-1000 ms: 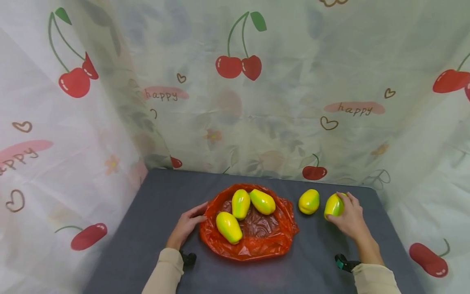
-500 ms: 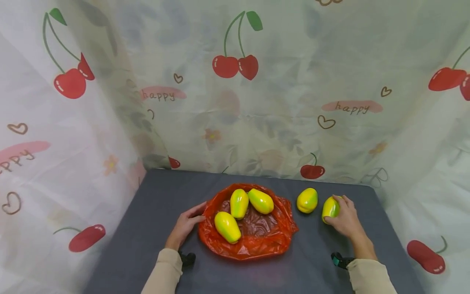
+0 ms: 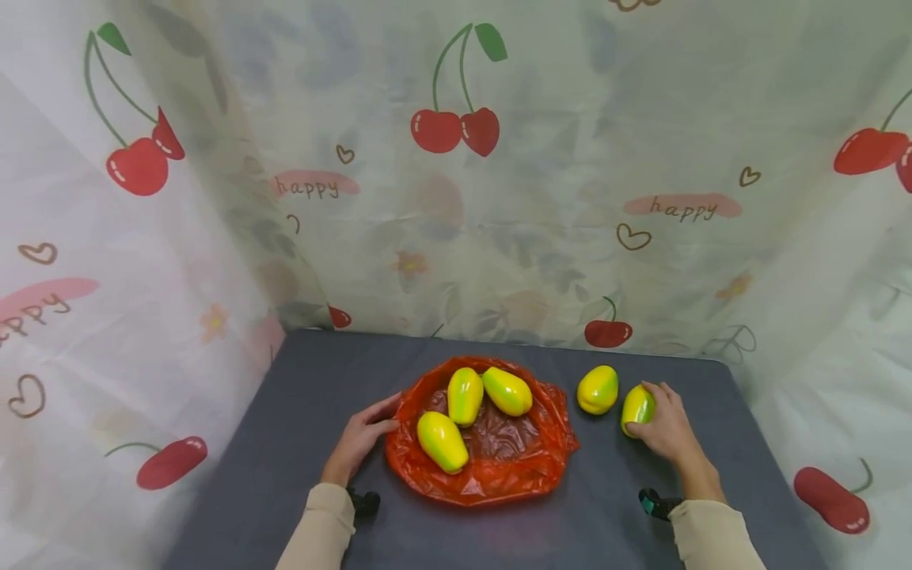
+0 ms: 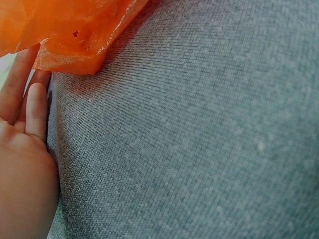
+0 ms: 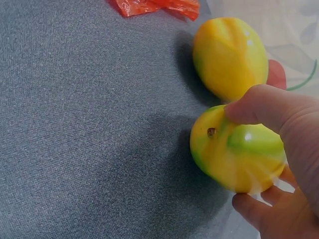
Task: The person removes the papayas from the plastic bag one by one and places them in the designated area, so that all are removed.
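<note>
A red plastic bag (image 3: pixel 499 479) lies spread with its mouth up, holding three yellow-green papayas: one at the front left (image 3: pixel 442 442), one at the back (image 3: pixel 465 397) and one at the back right (image 3: pixel 507 391). At the bag's left rim my left hand (image 3: pixel 362 435) touches the plastic with nearly straight fingers; in the left wrist view the bag hides their tips. To the bag's right, my right hand (image 3: pixel 670 423) grips another papaya (image 5: pixel 239 154) between thumb and fingers. Beside it, a separate papaya (image 3: pixel 597 389) rests on the table.
The grey cloth-covered table (image 3: pixel 313 372) ends at a back edge against a hanging curtain (image 3: pixel 534 237) printed with cherries. More curtain closes off the left and right sides. Dark wrist straps (image 3: pixel 659 504) sit at both wrists.
My right hand has shifted a little left and nearer with its papaya, narrowing the gap to the papaya beside it. My left hand and the bag stay as they were.
</note>
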Demonstrator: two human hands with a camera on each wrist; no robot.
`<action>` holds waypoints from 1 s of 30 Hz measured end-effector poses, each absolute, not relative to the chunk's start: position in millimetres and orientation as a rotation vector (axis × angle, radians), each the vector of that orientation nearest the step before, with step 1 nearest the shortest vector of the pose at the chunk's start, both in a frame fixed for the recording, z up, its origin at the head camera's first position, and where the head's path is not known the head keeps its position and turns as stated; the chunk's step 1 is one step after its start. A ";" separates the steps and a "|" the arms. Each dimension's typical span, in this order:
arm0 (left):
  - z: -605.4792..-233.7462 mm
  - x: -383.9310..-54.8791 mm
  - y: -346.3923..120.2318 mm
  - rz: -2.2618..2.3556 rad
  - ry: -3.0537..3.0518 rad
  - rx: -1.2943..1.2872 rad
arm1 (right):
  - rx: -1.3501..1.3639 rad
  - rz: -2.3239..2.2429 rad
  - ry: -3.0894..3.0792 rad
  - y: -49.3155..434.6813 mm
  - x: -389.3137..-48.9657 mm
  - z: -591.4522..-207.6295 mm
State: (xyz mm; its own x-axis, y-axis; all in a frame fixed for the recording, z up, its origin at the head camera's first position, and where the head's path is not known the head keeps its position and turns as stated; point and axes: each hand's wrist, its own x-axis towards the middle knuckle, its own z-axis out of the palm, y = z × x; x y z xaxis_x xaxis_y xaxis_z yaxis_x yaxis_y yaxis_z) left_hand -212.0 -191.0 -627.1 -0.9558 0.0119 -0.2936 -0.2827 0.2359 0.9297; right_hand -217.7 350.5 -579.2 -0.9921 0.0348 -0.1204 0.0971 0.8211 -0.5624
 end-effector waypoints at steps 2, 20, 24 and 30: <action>-628.3 -212.0 -190.3 1.787 2.278 -0.260 | 0.114 -0.902 2.883 350.8 -217.3 -581.9; -627.7 -217.5 -190.7 1.804 2.257 -0.255 | 0.133 -0.919 2.891 347.7 -215.7 -563.1; -627.2 -217.1 -192.0 1.812 2.243 -0.252 | 0.093 -0.914 2.918 337.8 -212.0 -553.9; -628.1 -214.5 -190.7 1.802 2.259 -0.245 | 0.010 -0.891 2.938 314.3 -209.0 -538.4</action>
State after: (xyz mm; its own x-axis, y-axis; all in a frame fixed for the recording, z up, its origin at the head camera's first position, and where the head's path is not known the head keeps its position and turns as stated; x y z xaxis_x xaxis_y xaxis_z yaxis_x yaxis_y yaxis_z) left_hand -214.5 -190.7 -628.1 -0.9570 0.0189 -0.2893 -0.2779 0.2248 0.9339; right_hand -209.0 314.3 -538.4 -0.9974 -0.0141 -0.0700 0.0272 0.8316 -0.5547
